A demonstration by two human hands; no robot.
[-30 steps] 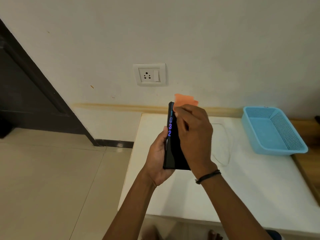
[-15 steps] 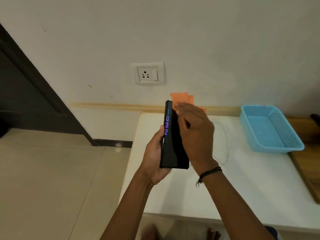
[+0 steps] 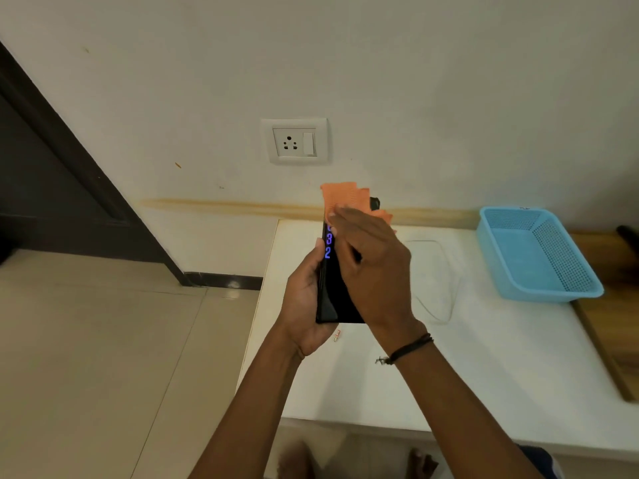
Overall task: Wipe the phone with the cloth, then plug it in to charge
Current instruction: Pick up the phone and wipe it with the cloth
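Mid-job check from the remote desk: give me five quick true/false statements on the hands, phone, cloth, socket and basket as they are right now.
1. The left hand holds the phone by its edge. True.
2. The orange cloth lies in the blue basket. False: it is under the right hand, pressed against the phone; the basket looks empty.
3. A charger is plugged into the wall socket. False: nothing is in the socket.
4. The phone's screen shows lit digits. True.
5. The phone lies flat on the white table. False: it is held above it, in both hands.
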